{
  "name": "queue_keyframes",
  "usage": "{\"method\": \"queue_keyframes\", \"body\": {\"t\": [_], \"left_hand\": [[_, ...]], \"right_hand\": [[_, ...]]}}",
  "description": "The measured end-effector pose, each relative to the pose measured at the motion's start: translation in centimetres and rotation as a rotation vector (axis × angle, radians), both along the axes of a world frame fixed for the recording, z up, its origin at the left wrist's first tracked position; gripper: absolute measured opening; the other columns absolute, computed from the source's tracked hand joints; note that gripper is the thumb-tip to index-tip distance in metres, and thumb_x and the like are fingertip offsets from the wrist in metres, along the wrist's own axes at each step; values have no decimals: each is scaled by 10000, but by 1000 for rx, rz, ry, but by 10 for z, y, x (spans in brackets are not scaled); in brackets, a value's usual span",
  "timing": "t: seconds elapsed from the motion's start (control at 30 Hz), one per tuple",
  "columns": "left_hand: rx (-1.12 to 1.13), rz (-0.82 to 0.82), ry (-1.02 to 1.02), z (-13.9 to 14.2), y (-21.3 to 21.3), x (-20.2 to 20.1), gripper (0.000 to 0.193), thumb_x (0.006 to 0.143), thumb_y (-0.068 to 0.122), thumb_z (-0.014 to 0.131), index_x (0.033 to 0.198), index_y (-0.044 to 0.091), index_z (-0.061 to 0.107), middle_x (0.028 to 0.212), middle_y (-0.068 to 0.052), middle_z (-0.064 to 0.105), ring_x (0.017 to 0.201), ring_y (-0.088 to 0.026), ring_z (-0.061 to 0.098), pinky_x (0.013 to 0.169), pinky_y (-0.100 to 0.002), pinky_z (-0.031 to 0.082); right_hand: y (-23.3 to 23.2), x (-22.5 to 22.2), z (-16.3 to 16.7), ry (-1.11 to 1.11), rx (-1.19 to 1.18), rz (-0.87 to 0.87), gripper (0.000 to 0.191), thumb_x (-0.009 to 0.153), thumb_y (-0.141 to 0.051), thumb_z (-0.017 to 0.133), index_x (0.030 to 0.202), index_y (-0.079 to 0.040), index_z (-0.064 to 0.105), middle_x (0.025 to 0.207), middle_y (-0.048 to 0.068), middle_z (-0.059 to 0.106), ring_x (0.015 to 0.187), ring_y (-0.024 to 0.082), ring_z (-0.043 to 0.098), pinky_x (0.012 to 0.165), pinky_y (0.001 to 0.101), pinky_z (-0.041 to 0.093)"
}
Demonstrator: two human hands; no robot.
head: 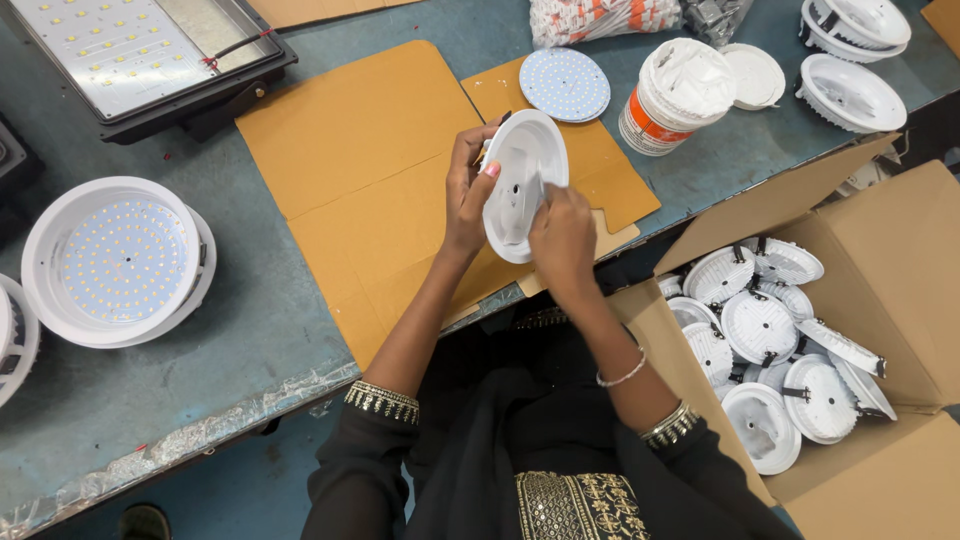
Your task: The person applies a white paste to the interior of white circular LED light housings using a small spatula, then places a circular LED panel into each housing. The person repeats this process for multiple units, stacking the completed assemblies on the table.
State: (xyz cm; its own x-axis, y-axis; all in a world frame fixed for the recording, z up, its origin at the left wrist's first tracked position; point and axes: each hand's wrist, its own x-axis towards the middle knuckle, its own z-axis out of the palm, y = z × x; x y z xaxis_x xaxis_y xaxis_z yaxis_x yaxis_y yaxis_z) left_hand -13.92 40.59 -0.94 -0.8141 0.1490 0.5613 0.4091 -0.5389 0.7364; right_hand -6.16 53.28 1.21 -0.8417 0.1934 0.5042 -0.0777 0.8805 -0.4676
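Curling around the rim, the left hand (465, 190) grips a round white plastic lamp housing (522, 180) at frame centre, while the right hand (562, 235) pinches its lower edge with closed fingers. Beneath lies flat brown cardboard (370, 170) on a worn blue-grey table (200, 380). Lower right, an open carton (900, 300) holds similar ribbed white housings (765, 330).

Both hands hold a white round lamp housing (522, 185) over brown cardboard (370, 170) on the tabletop (250, 320) — left hand (468, 190) gripping its rim, right hand (562, 238) inside it — beside an open box of housings (780, 350).
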Motion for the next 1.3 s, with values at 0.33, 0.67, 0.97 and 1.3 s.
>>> {"method": "queue_keyframes", "body": {"t": [0.33, 0.67, 0.97, 1.3], "left_hand": [[0, -6, -27, 3, 0, 2, 398, 1038, 219, 518, 1371, 3, 487, 1544, -218, 492, 1432, -282, 485, 1247, -429, 338], [-52, 48, -21, 0, -5, 0, 410, 994, 180, 534, 1368, 15, 511, 1372, -153, 583, 1293, -240, 549, 1136, -391, 426], [-41, -4, -7, 0, -4, 3, 405, 998, 174, 540, 1378, 39, 497, 1463, -160, 532, 1329, -252, 533, 1158, -416, 419], [-31, -10, 3, 6, -2, 6, 421, 985, 204, 541, 1367, 30, 499, 1508, -211, 526, 1377, -279, 532, 1181, -439, 412]], "right_hand": [[20, 19, 23, -102, -238, 118, 234, 955, -63, 627, 1152, 43, 698, 1053, 228, 709, 965, 376, 704, 868, 452, 542], [14, 22, 18, 23, -34, 237, 273, 904, 72, 598, 1161, 39, 685, 1110, 226, 683, 1048, 422, 649, 911, 467, 515], [12, 44, 15, -80, -244, 205, 248, 921, -11, 637, 1157, 50, 684, 1054, 220, 709, 953, 378, 724, 833, 425, 569], [-27, 52, 26, -109, -347, 151, 296, 911, -84, 657, 1157, 81, 669, 984, 253, 736, 913, 359, 754, 826, 402, 578]]}}
